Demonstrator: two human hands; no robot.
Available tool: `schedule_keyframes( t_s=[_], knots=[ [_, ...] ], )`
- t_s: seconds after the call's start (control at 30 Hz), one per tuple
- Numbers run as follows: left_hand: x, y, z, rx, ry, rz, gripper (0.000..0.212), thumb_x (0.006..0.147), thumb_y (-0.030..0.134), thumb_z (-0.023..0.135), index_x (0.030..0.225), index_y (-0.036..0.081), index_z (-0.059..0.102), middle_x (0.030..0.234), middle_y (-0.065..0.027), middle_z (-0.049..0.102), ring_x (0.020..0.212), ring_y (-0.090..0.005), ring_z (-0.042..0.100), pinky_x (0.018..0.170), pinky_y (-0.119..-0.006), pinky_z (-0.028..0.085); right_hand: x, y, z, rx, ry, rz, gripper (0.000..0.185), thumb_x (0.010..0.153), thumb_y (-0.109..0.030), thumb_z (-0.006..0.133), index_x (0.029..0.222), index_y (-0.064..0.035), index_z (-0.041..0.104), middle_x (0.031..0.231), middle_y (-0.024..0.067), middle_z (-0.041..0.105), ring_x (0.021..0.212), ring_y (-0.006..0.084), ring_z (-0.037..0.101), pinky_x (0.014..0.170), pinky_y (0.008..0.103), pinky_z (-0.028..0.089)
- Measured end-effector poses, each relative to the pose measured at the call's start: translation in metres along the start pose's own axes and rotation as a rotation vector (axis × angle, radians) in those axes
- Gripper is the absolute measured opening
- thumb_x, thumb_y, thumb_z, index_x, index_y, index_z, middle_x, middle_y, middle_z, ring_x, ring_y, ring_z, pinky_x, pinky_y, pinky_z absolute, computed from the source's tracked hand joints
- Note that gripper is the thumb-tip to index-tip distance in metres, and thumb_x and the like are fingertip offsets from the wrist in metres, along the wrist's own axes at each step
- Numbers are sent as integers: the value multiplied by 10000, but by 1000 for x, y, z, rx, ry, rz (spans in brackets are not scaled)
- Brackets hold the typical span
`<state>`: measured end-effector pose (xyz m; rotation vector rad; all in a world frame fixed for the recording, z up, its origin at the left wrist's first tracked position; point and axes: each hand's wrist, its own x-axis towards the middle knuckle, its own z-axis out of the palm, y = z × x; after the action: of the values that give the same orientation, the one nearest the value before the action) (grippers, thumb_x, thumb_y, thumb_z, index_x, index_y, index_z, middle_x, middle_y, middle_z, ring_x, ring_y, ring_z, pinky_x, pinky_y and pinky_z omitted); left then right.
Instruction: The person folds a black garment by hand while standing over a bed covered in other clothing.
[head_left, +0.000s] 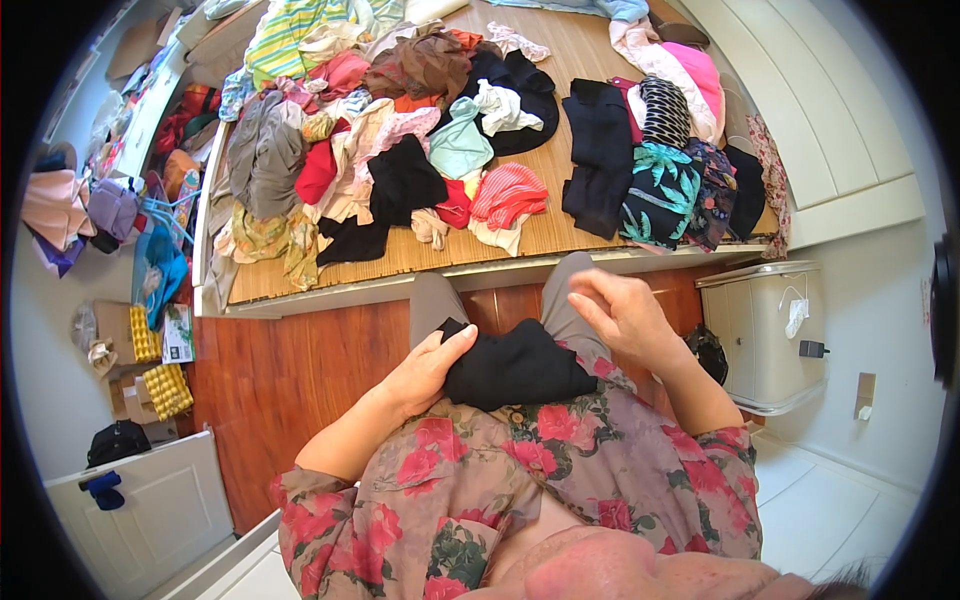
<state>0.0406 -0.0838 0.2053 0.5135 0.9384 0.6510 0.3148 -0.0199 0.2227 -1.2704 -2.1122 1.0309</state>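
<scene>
Across my lap lies a folded black cloth garment (517, 367). My left hand (431, 367) grips its left end, with the thumb on top and the fingers hidden beneath. Raised above my right thigh, my right hand (619, 311) is apart from the cloth and holds nothing, its fingers loosely bent. In front of me a bed with a slatted mat (420, 262) bears a loose heap of clothes, among them a black piece (409, 180), a red striped piece (510, 196) and a grey one (266, 154). On the right are folded dark trousers (596, 157) and a palm-print garment (658, 196).
A cream cabinet (761, 337) stands right of the bed, with a black bag (706, 354) beside it. Yellow egg trays (166, 391) and cardboard boxes are stacked at the left wall. A white door (150, 487) stands at the lower left. Reddish wood floor (300, 375) lies below.
</scene>
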Motion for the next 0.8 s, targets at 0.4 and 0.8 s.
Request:
schedule_keyframes(
  t_s=[0.4, 0.8],
  knots=[
    [11, -15, -51, -38, 24, 106, 362, 991, 374, 490, 982, 52, 657, 830, -72, 689, 669, -127, 648, 632, -238, 485, 0, -7, 51, 233, -435, -77, 335, 829, -142, 645, 1120, 4, 569, 900, 253, 643, 896, 407, 625, 762, 435, 499],
    [71, -37, -54, 98, -133, -44, 618, 988, 516, 392, 1198, -43, 549, 1079, -164, 658, 981, -249, 657, 852, -353, 531, 22, 25, 53, 1423, 147, 500, 351, 927, -167, 585, 1220, 19, 529, 1131, 130, 628, 969, 221, 654, 846, 348, 539]
  ],
)
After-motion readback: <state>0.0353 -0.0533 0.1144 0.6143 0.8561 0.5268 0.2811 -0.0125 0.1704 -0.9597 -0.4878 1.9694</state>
